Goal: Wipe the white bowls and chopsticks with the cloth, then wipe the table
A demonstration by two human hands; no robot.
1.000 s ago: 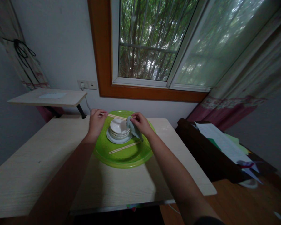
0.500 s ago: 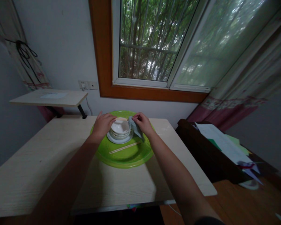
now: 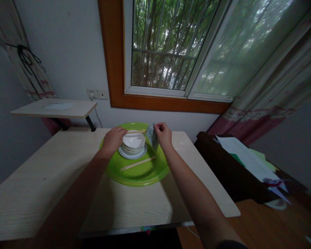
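My left hand [image 3: 115, 138] is closed on one end of a pair of chopsticks [image 3: 137, 131], which points to the right above the bowls. My right hand [image 3: 162, 133] pinches a grey-green cloth [image 3: 152, 137] that hangs down at the chopsticks' far ends. Below them is a stack of white bowls [image 3: 134, 141] on white plates [image 3: 130, 156]. The stack stands in a large round green tray [image 3: 137, 180]. Another pair of chopsticks [image 3: 138, 163] lies in the tray in front of the plates.
The tray rests on a pale wooden table [image 3: 54, 180]. A raised shelf [image 3: 52, 110] holding a sheet of paper stands at the back left. Behind is a window [image 3: 171, 48] with a wooden frame. To the right, papers [image 3: 248, 159] lie on a dark piece of furniture.
My right hand has moved a little to the right with the cloth, baring more of the chopsticks. My left hand has hardly moved.
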